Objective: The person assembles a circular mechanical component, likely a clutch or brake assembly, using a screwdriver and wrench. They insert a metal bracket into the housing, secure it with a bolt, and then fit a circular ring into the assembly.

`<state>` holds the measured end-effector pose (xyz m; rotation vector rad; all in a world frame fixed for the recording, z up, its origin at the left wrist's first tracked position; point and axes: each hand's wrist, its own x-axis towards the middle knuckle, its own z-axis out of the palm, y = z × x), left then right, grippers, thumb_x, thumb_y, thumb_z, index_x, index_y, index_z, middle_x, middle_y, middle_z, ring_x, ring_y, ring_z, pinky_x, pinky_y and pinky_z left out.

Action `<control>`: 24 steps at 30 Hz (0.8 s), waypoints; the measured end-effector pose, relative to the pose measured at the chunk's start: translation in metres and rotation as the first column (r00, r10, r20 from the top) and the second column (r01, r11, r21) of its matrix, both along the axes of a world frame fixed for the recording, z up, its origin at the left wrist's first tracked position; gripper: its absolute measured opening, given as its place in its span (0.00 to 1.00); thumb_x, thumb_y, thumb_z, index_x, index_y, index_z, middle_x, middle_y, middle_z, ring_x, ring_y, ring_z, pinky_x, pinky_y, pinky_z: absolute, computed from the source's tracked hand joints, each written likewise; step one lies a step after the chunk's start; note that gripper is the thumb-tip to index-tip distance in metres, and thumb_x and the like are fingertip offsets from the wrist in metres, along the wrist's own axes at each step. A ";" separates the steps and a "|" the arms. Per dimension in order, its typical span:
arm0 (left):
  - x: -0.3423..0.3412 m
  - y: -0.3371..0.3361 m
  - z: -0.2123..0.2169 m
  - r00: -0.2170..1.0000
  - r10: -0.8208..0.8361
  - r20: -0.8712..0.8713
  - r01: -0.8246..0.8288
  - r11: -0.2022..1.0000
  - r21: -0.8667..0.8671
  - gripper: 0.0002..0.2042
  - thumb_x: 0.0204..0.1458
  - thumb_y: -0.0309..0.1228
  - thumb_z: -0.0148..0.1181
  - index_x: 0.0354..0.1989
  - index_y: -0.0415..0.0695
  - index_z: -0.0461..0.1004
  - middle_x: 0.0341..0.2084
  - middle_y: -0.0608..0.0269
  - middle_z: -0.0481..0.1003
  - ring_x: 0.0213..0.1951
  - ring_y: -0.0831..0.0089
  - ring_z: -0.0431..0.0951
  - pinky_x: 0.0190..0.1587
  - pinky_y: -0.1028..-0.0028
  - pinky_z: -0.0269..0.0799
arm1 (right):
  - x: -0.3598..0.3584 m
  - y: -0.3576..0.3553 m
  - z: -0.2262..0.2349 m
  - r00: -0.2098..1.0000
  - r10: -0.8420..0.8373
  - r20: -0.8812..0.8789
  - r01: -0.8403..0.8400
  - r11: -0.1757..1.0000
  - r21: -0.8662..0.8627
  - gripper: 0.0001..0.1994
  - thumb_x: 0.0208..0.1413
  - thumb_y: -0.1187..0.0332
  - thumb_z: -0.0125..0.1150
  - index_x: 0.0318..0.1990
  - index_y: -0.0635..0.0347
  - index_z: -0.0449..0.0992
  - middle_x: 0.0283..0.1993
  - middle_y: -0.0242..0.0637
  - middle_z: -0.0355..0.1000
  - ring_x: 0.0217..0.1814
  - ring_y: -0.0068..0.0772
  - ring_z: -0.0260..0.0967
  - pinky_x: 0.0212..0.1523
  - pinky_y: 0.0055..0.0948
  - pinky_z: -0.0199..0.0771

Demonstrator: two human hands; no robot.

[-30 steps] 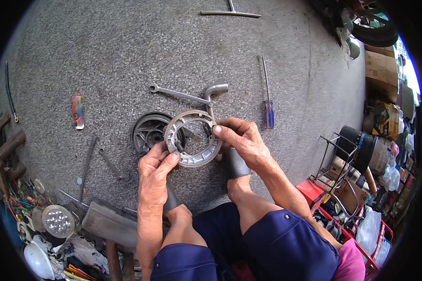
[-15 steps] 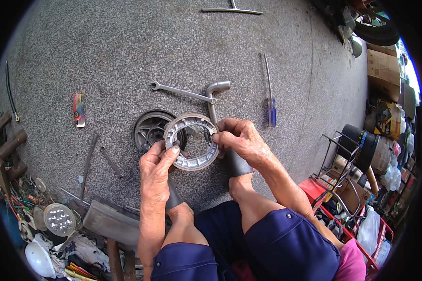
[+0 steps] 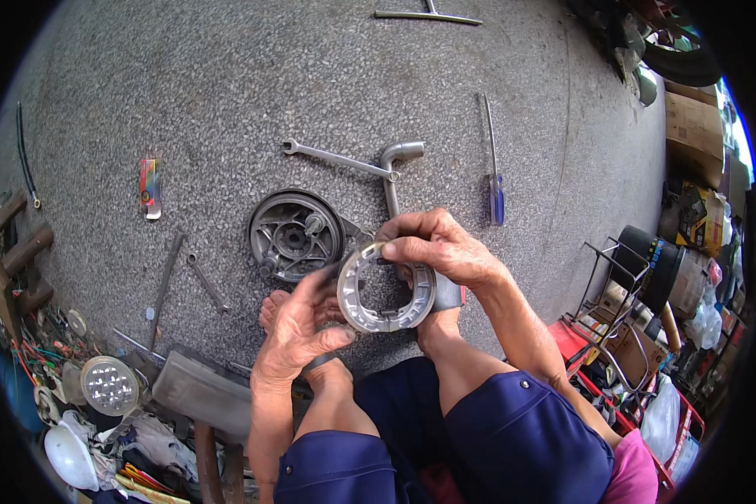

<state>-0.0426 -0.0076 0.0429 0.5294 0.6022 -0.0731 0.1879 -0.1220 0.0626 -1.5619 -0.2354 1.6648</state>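
A pair of silvery brake shoes (image 3: 423,294), set end to end as a ring, is in the air in front of my knees. My right hand (image 3: 449,252) pinches the ring's upper right between thumb and fingers. Close to its left side, my left hand (image 3: 290,340) is open, thumb apart from the fingers; the fingertips are blurred, and whether they touch the ring I cannot tell. Just beyond my left hand, a round dark brake plate (image 3: 269,223) with a hub in its middle lies on the floor.
On the speckled floor lie a combination wrench (image 3: 340,160), an angled socket wrench (image 3: 392,189), a blue-handled screwdriver (image 3: 496,197), a small wrench (image 3: 206,281) and a small colourful box (image 3: 149,189). Clutter with a round lamp (image 3: 109,385) fills the left; a red crate and wire rack (image 3: 596,307) stand right.
My left hand has let go of the ring and moved slightly away. The ring has shifted right, down and turned in my right hand, uncovering the brake plate. The view has shifted a little.
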 end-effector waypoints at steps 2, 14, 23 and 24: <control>0.009 0.003 0.003 0.995 0.101 0.000 -0.101 0.995 0.006 0.35 0.52 0.30 0.71 0.66 0.32 0.59 0.53 0.50 0.73 0.54 0.66 0.75 0.57 0.69 0.72 | -0.007 -0.002 -0.008 0.992 0.129 0.010 -0.128 0.991 -0.037 0.11 0.57 0.62 0.65 0.39 0.62 0.82 0.26 0.27 0.73 0.28 0.15 0.67 0.28 0.19 0.64; 0.000 -0.020 -0.006 0.940 0.217 -0.265 -0.238 0.970 -0.051 0.18 0.64 0.27 0.54 0.60 0.38 0.61 0.50 0.51 0.76 0.49 0.63 0.81 0.50 0.60 0.82 | -0.018 -0.001 -0.023 0.984 -0.178 -0.029 0.173 0.976 -0.130 0.25 0.61 0.54 0.64 0.56 0.66 0.76 0.35 0.30 0.78 0.32 0.16 0.70 0.31 0.19 0.67; -0.008 -0.031 -0.003 0.941 0.086 -0.329 -0.124 0.988 -0.094 0.22 0.63 0.36 0.58 0.61 0.41 0.60 0.51 0.54 0.75 0.51 0.65 0.80 0.53 0.63 0.78 | -0.021 -0.008 -0.022 0.998 -0.054 0.013 0.056 0.978 -0.201 0.25 0.60 0.57 0.64 0.59 0.65 0.75 0.40 0.34 0.80 0.41 0.20 0.73 0.43 0.23 0.72; -0.004 -0.031 0.002 0.932 0.139 -0.335 -0.170 0.983 -0.065 0.21 0.65 0.40 0.55 0.60 0.40 0.62 0.49 0.54 0.76 0.49 0.65 0.81 0.51 0.64 0.80 | -0.020 -0.004 -0.018 0.999 -0.048 -0.012 0.045 0.981 -0.191 0.25 0.61 0.57 0.64 0.59 0.65 0.75 0.40 0.36 0.80 0.44 0.23 0.74 0.48 0.25 0.73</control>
